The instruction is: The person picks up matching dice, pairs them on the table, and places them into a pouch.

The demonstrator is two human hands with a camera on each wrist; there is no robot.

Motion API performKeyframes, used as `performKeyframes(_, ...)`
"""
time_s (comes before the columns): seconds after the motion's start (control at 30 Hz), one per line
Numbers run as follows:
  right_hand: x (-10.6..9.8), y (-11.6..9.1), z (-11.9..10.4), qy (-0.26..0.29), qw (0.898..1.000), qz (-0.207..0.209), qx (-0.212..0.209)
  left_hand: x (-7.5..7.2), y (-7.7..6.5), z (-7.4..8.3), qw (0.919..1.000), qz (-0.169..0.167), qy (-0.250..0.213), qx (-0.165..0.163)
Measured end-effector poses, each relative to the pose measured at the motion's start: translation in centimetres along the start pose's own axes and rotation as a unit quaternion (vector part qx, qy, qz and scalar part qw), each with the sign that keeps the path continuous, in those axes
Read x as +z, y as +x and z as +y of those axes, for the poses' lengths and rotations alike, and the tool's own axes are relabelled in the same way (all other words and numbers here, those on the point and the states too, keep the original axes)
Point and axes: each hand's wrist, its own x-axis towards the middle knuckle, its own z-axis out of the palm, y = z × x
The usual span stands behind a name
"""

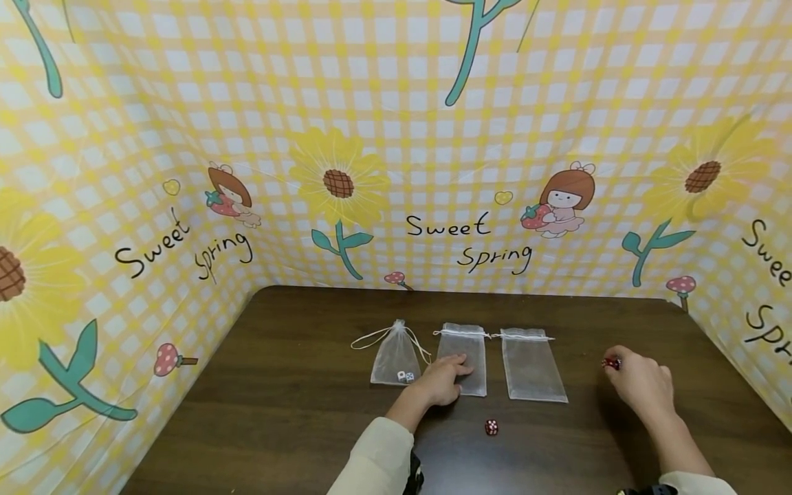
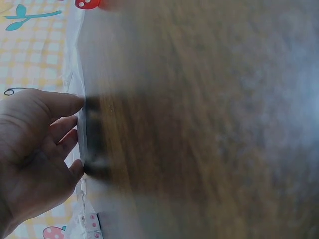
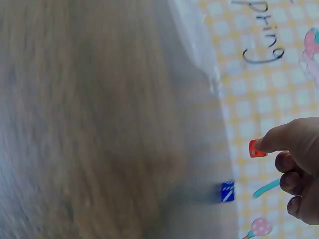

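My left hand (image 1: 442, 379) rests its fingertips on the middle mesh drawstring bag (image 1: 473, 361), which lies flat. The fingers are spread and pinch nothing that I can see. To the left, a drawn-up mesh bag (image 1: 390, 354) holds white dice (image 1: 405, 376). Another flat mesh bag (image 1: 533, 368) lies on the right. My right hand (image 1: 646, 385) pinches a red die (image 3: 257, 149) between thumb and finger, above the table's right side. A blue die (image 3: 228, 191) stands on the table near that hand in the right wrist view. Another red die (image 1: 491, 427) sits in front of the bags.
A dark brown wooden table (image 1: 278, 412) carries everything. Yellow checked cloth (image 1: 396, 158) with printed flowers stands up along its back and both sides. A loop of white drawstring (image 1: 365, 339) sticks out from the left bag.
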Motion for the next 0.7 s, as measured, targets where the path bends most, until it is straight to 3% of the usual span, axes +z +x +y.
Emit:
performKeyframes(0.4,-0.9,-1.2,-4.8,0.010,0.993,0.032,-0.114,0.3,0.1,-0.2,1.0000,0.006,0.000,0.001)
performKeyframes(0.7,-0.4,-2.8,-8.9,-0.014,0.983,-0.001,-0.185,0.3,0.2,-0.2,1.0000,0.005,0.004,0.004)
